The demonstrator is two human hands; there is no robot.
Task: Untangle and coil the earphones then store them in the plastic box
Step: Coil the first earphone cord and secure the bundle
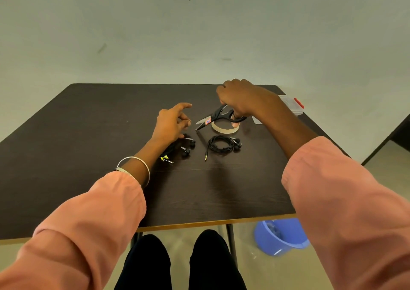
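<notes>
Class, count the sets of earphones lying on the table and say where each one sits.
2. One coiled set lies near the tape roll; another lies beside the left hand, partly hidden by the wrist.

View: single head-worn wide-angle | From: above the near table edge | Facing: forward and down | Range: close, at arm's reach | Covers: whole dark tabletop, wall behind, floor below | Shared overlap: n/a, one view only

Black earphones and black-handled scissors on a dark brown counter; tan tape roll; salmon-pink sleeves; blue bucket.
</notes>
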